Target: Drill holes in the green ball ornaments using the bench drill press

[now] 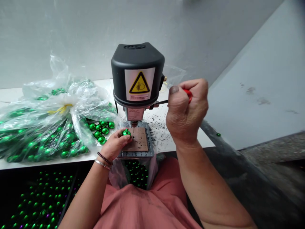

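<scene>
My left hand (115, 142) pinches a shiny green ball (126, 133) over the left part of the brown base plate (140, 143), just beside the thin drill bit (133, 129). The bit points down from the black drill press (138, 73), which carries a yellow warning sticker. My right hand (187, 109) is wrapped round the red knob (189, 95) of the press lever (163, 102), raised to the right of the machine. A small dark hole shows in the plate under the bit. The fingers partly hide the ball.
A clear plastic bag (59, 124) of green balls, with a yellow tie, fills the table's left. Several loose green balls (102, 140) lie by its opening. Dark shavings (160, 133) litter the white table. Below are more balls (39, 197) and a bag of them (137, 173) at my lap.
</scene>
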Demonstrator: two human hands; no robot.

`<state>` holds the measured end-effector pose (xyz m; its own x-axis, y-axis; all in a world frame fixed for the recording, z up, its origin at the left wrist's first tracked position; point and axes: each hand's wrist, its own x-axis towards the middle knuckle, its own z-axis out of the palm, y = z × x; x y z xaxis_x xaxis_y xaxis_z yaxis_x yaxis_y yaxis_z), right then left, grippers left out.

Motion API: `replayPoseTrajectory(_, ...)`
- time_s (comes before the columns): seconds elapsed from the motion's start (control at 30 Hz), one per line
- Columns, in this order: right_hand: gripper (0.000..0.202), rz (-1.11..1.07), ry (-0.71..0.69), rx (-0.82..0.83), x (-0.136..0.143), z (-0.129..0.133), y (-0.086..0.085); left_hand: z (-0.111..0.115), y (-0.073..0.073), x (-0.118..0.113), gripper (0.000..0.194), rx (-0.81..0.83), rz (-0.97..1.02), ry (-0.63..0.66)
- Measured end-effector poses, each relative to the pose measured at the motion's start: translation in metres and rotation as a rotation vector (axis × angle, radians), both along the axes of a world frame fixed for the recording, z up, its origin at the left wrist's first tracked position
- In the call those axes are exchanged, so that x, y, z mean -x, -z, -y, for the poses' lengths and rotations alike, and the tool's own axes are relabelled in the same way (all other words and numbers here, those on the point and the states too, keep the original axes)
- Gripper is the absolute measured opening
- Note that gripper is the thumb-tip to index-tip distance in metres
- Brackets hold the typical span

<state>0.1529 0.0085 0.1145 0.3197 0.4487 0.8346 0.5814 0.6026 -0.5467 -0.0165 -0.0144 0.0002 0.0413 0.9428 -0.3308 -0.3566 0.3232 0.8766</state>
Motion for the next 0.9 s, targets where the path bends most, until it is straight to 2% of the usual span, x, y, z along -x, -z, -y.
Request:
replayPoseTrajectory(0.1, 0.014, 0.001, -0.007, -0.007, 0.0, 0.0, 0.0, 0.003, 0.003, 0.0, 0.041, -0.088, -0.274, 0.118)
replayPoseTrajectory(0.2, 0.013, -0.005, -0.024, -0.015, -0.001, 0.0, 0.001, 0.005, 0.003, 0.0, 0.045, -0.118, -0.291, 0.202)
replayPoseTrajectory(0.3, 0.014, -0.006, -0.028, -0.011, -0.001, -0.001, 0.001, 0.005, 0.002, 0.001, 0.051, -0.067, -0.177, 0.147)
replayPoseTrajectory(0.4, 0.014, -0.01, -0.035, -0.016, 0.0, 0.0, 0.001, 0.004, 0.003, 0.004, 0.048, -0.074, -0.214, 0.06)
replayPoseTrajectory(0.5, 0.014, -0.012, -0.043, -0.034, 0.0, 0.0, 0.001, 0.002, 0.005, 0.009, 0.044, -0.148, -0.492, 0.066)
replayPoseTrajectory(0.63, 0.013, -0.002, -0.037, -0.019, -0.001, 0.0, 0.002, -0.002, 0.005, 0.01, 0.043, -0.263, -0.888, 0.196)
replayPoseTrajectory(0.7, 0.013, 0.004, -0.041, -0.014, -0.002, 0.0, 0.002, -0.003, 0.003, 0.008, 0.044, -0.308, -1.001, 0.217)
replayPoseTrajectory(0.8, 0.014, 0.014, -0.055, -0.016, -0.004, 0.0, 0.002, -0.005, 0.002, 0.003, 0.045, -0.291, -1.123, 0.205)
replayPoseTrajectory(0.9, 0.014, 0.014, -0.063, 0.005, -0.005, 0.002, 0.002, -0.008, 0.004, 0.001, 0.041, -0.3, -1.169, 0.2)
